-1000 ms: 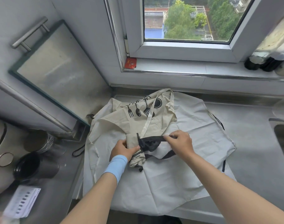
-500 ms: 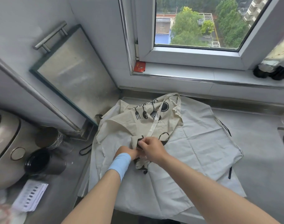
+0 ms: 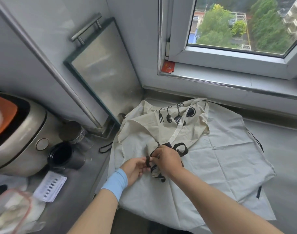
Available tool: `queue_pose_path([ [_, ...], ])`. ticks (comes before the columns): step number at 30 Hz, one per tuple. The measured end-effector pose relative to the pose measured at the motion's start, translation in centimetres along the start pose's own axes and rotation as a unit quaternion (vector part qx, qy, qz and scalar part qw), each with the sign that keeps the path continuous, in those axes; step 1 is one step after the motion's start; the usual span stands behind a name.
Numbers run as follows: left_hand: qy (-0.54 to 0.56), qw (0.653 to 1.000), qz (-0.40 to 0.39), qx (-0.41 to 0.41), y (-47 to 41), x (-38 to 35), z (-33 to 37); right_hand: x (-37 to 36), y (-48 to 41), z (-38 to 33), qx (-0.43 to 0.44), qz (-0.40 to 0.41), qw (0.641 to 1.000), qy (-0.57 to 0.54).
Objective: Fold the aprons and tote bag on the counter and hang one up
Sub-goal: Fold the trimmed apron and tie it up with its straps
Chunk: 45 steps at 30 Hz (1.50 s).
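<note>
1. The left hand point(image 3: 135, 168) curls round the black strap point(image 3: 148, 161), which loops over a fingertip.
2. The right hand point(image 3: 168, 160) pinches the same strap just beside it.
3. The strap belongs to the cream utensil-print apron point(image 3: 144, 130), which lies crumpled on the pale apron point(image 3: 220, 157) spread across the table point(image 3: 283, 157).
4. Judgement: the strap is probably being gathered. Even tension and flat turns would stop the thin strap twisting or dragging the cream apron's folds askew.

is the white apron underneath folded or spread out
Spread out: the white apron lies open across the counter, its near edge overhanging.
</note>
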<state>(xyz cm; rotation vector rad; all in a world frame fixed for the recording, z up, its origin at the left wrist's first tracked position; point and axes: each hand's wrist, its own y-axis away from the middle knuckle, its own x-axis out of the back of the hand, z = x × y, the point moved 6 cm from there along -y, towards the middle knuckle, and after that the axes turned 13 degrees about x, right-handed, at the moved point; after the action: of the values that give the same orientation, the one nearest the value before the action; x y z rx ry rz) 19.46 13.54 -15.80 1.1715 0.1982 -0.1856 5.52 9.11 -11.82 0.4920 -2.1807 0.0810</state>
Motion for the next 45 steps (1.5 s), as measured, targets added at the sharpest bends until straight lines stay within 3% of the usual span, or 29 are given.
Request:
queue_pose_path([
  [8, -0.064, 0.985, 0.111, -0.117, 0.1, 0.8, -0.6, -0.6, -0.4, 0.0, -0.093, -0.006, 0.994, -0.064],
  [11, -0.115, 0.958, 0.201, -0.172, 0.8, 0.7, 0.5, -1.2, -0.8, 0.1, -0.099, -0.035, 0.991, -0.081],
  [15, -0.17, 0.924, 0.254, -0.23, 1.1, 1.0, 1.5, -1.8, -0.8, 0.5, -0.11, -0.039, 0.988, -0.101],
  [27, -0.02, 0.959, 0.264, -0.101, 0.9, 1.2, 1.7, -2.1, -0.8, 0.1, -0.139, -0.043, 0.974, -0.175],
  [32, 0.035, 0.967, 0.24, -0.076, 1.1, 1.3, 1.4, -1.3, -1.1, -0.4, -0.117, -0.019, 0.985, -0.122],
  [35, 0.073, 0.978, 0.185, -0.066, 2.0, 1.2, 1.0, -1.2, -0.5, -1.2, -0.05, -0.043, 0.996, -0.067],
  [40, -0.02, 0.969, 0.208, -0.131, 3.1, 1.2, 1.2, -2.1, -0.2, -2.8, 0.043, -0.083, 0.994, 0.064],
  [45, -0.121, 0.942, 0.23, -0.212, 4.6, 0.8, 2.8, -1.5, 0.0, -2.9, 0.05, 0.005, 0.997, 0.053],
])
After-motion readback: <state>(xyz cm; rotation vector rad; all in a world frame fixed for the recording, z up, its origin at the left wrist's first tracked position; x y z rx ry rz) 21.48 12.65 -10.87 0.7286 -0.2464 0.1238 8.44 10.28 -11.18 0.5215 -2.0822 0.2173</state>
